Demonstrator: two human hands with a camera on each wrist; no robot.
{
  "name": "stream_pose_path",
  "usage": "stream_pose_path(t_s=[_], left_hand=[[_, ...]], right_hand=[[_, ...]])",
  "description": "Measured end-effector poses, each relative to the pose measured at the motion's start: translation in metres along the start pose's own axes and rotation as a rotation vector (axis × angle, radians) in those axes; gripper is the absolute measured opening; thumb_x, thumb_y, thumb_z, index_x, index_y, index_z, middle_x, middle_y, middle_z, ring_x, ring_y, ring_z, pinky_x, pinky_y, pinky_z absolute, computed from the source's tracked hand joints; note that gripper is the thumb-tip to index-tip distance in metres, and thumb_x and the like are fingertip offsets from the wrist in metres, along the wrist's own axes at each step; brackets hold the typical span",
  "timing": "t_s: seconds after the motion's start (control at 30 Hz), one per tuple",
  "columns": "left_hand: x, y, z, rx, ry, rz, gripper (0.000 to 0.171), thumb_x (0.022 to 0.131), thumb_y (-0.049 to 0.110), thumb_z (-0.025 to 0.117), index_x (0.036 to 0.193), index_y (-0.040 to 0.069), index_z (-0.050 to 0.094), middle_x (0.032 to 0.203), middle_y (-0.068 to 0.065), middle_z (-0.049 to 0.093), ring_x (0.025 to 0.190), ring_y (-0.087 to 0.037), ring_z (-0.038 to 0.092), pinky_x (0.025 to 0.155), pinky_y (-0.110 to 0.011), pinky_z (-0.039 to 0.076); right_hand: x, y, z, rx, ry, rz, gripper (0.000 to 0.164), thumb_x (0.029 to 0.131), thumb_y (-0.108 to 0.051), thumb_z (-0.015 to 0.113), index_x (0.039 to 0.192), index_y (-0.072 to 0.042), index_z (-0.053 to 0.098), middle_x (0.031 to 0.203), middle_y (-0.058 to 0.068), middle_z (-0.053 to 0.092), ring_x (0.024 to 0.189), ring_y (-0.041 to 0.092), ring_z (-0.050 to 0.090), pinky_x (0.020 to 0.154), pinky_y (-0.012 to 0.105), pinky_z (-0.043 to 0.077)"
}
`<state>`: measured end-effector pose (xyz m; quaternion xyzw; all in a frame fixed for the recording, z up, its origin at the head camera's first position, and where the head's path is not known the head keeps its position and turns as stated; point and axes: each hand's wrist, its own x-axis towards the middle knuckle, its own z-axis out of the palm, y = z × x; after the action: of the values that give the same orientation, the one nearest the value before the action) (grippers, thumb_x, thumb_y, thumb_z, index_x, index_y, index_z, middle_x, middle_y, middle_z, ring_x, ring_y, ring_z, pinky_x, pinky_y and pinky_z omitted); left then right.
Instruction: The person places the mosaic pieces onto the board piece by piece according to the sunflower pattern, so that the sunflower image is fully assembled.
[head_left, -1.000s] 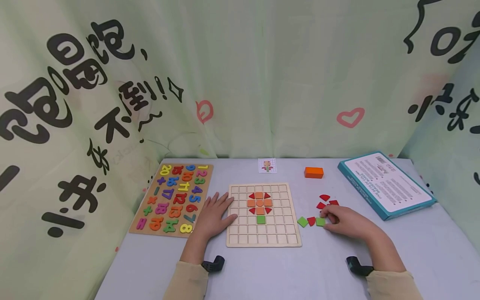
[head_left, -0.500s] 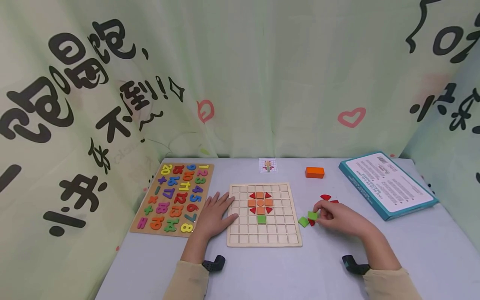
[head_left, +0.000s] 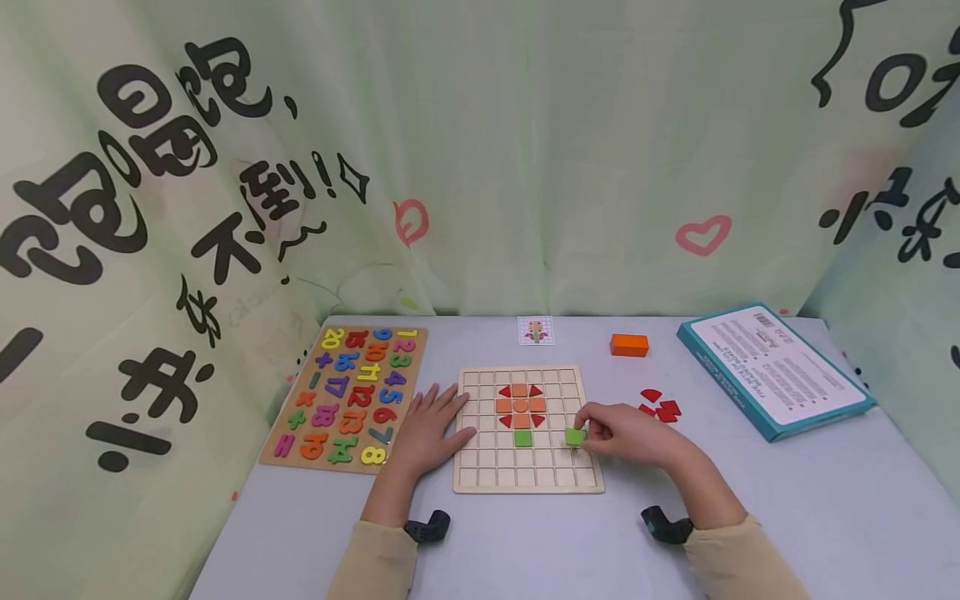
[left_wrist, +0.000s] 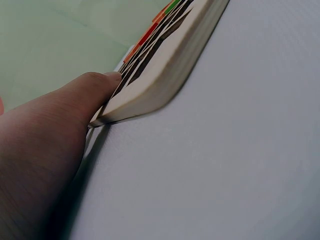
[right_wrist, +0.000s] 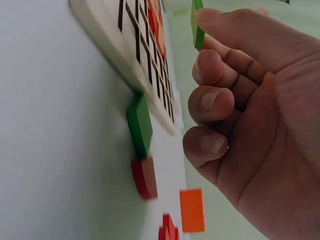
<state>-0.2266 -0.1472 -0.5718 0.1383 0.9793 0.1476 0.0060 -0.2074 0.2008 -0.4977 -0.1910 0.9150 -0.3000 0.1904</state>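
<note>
In the head view, a wooden grid board lies mid-table. Orange squares, red quarter-like pieces and one green square tile sit in its cells. My right hand pinches another green square tile between thumb and fingers, held over the board's right part. The right wrist view shows that tile gripped at its edge. My left hand lies with spread fingers at the board's left side; in the left wrist view its thumb touches the board's edge.
Beside the board, a green piece and a red piece lie under the right hand. More red pieces lie farther right. Around stand a number puzzle, a pattern card, orange blocks and a teal box.
My right hand has picked up the green square tile from the table and carried it left over the board. My left hand has stayed in place.
</note>
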Motion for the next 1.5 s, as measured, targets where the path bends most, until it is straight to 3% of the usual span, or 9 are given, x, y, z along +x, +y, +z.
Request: stream_pose_path(t_s=[0.53,0.87,1.5], left_hand=[[0.000,0.001,-0.001,0.000,0.003,0.000,0.070,0.092,0.067,0.050,0.151,0.031,0.042,0.162,0.004,0.033,0.154,-0.028,0.019,0.126,-0.052,0.012],[0.000,0.000,0.000,-0.001,0.004,0.003,0.070,0.092,0.066,0.050,0.151,0.031,0.041,0.162,0.004,0.032,0.154,-0.028,0.018,0.126,-0.052,0.011],[0.001,-0.001,0.001,0.001,0.001,0.001,0.070,0.092,0.067,0.049,0.151,0.032,0.040,0.162,0.005,0.031,0.154,-0.027,0.018,0.126,-0.052,0.011]], right_hand=[[0.028,-0.029,0.035,-0.049,-0.047,-0.126,0.020,0.088,-0.030,0.074,0.105,-0.023,0.064,0.064,-0.011,0.051,0.062,0.005,0.051,0.057,0.021,0.042],[0.034,-0.035,0.047,-0.076,-0.048,-0.110,0.016,0.088,-0.033,0.073,0.100,-0.030,0.063,0.064,-0.010,0.052,0.064,0.006,0.052,0.057,0.022,0.041],[0.032,-0.040,0.054,-0.177,0.009,-0.094,0.021,0.086,-0.035,0.075,0.101,-0.027,0.064,0.064,-0.011,0.049,0.060,0.005,0.049,0.054,0.021,0.037]])
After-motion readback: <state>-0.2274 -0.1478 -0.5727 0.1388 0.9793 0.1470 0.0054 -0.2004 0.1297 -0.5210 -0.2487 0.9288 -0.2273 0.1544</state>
